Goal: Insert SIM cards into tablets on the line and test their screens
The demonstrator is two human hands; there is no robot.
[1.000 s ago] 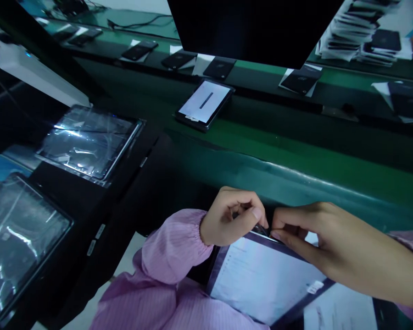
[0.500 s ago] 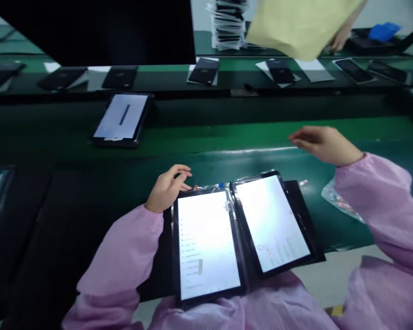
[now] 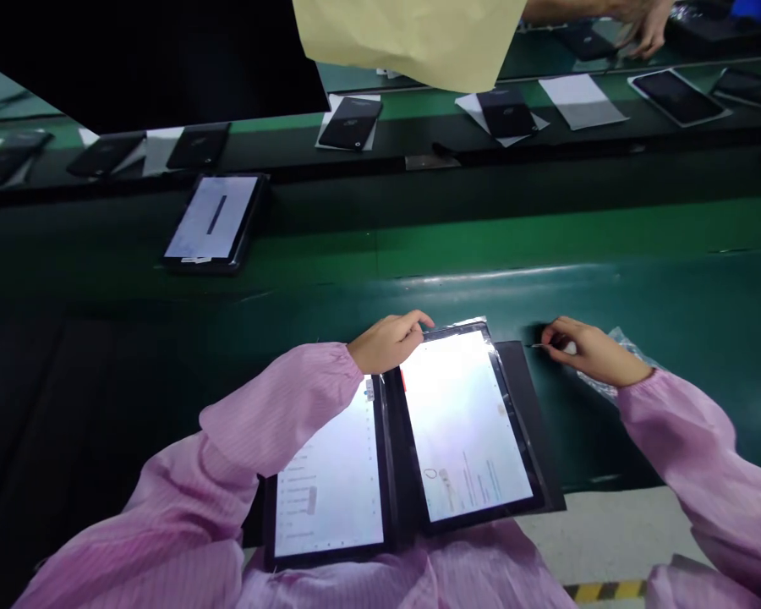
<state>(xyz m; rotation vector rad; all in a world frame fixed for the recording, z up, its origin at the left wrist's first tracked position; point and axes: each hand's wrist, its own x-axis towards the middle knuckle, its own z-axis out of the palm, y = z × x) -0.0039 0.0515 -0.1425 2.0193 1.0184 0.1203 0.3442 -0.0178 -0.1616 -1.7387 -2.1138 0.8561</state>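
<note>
Two lit tablets lie side by side at the near table edge, the left tablet partly under my left sleeve and the right tablet on a black sheet. My left hand rests at the top left corner of the right tablet, index finger stretched along its upper edge and the other fingers curled. To the right of that tablet, my right hand pinches a small thin piece between thumb and fingers. Partly behind this hand lies a clear plastic bag.
A lit tablet on a stack stands at the left. Dark devices on white sheets, such as one device, line the far shelf. A black panel and yellow paper hang above. Another person's hand is at the far right.
My left hand has moved right, from the left tablet to the right one. My right hand has come down beside the right tablet and now pinches a small piece. The view has shifted slightly.
</note>
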